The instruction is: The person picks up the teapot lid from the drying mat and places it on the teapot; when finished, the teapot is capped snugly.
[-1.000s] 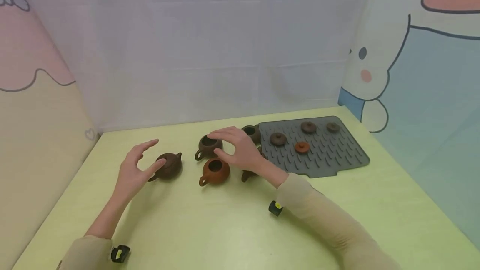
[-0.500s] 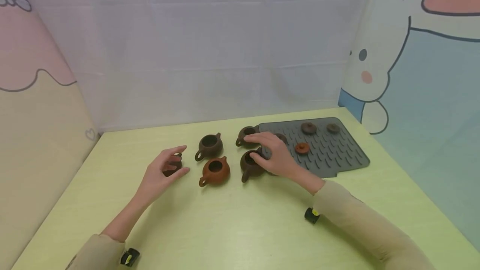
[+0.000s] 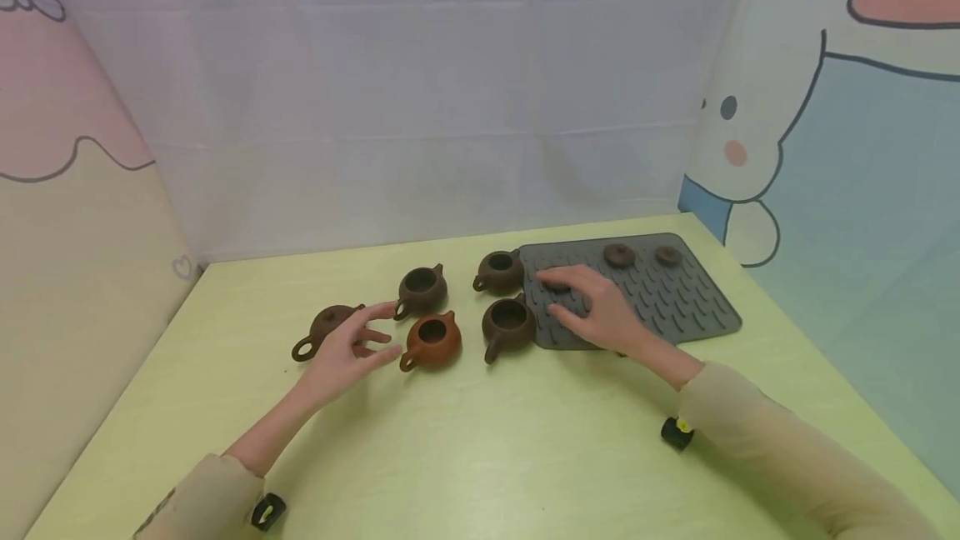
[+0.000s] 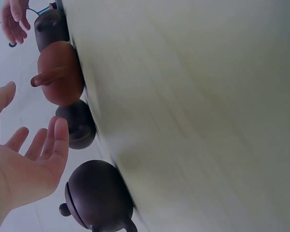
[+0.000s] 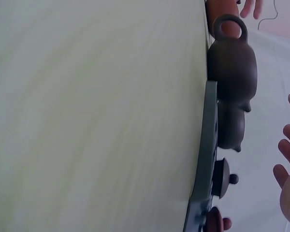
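1. Left hand (image 3: 341, 363): released, fingers loosely extended, just beside the reddish-brown teapot (image 3: 442, 350), which stands lidless on the counter (image 3: 465, 457).
2. Lidded teapot (image 3: 327, 320): partly hidden behind left hand.
3. Right hand (image 3: 602, 315): released, raised above a dark lid (image 3: 559, 287) on the grey mat (image 3: 697, 308).
4. Two dark lidless teapots (image 3: 512, 338) sit by the mat's left edge.

Yellow-grn tabletop (image 3: 480, 457); creased pale sheet (image 3: 420, 107) in bkgd; cartoon rabbit (image 3: 765, 132) on R wall (image 3: 885, 232); pink/cream L wall (image 3: 67, 257).
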The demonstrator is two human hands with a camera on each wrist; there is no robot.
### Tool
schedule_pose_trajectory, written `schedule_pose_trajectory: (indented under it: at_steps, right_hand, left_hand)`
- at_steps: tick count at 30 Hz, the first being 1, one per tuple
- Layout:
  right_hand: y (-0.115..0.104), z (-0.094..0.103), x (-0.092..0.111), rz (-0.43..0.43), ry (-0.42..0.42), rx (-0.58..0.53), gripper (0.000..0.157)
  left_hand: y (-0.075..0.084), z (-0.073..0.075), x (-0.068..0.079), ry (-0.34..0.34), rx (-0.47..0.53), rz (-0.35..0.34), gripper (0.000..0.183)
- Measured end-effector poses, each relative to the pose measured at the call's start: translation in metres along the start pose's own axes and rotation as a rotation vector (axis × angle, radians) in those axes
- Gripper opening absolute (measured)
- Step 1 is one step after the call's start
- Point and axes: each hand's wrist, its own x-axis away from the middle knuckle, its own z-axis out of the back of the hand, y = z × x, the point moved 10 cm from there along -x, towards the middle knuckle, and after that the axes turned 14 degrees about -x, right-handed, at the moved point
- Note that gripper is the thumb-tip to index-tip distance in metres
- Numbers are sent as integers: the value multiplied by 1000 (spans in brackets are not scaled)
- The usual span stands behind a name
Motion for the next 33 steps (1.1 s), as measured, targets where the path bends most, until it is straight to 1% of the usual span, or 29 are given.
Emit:
schedule_pose_trajectory:
  at_steps: [3,8,10,15,21,26,33]
  right_hand:
    - [9,9,4,-30,1,5,46]
    - [28,23,9,-92,12,3,46]
    - [35,26,11,-120,10,18,47]
    - [50,33,15,-171,-12,65,51]
    - [64,41,22,-247,-53,119,52]
    - [75,49,29,-335,-83,157,47]
    - [88,55,37,-420,-137,200,39]
  left_hand:
    - [-4,-5,0,-29,15,2,68]
    - [-11,-13,1,-83,48,35,71]
    - [-13,-16,1,-110,65,55,72]
    - [-15,-24,1,-164,113,58,74]
    - [-17,-30,0,-201,134,54,74]
    - [-17,-34,1,-233,151,68,75]
    - [-15,-38,0,-256,150,82,76]
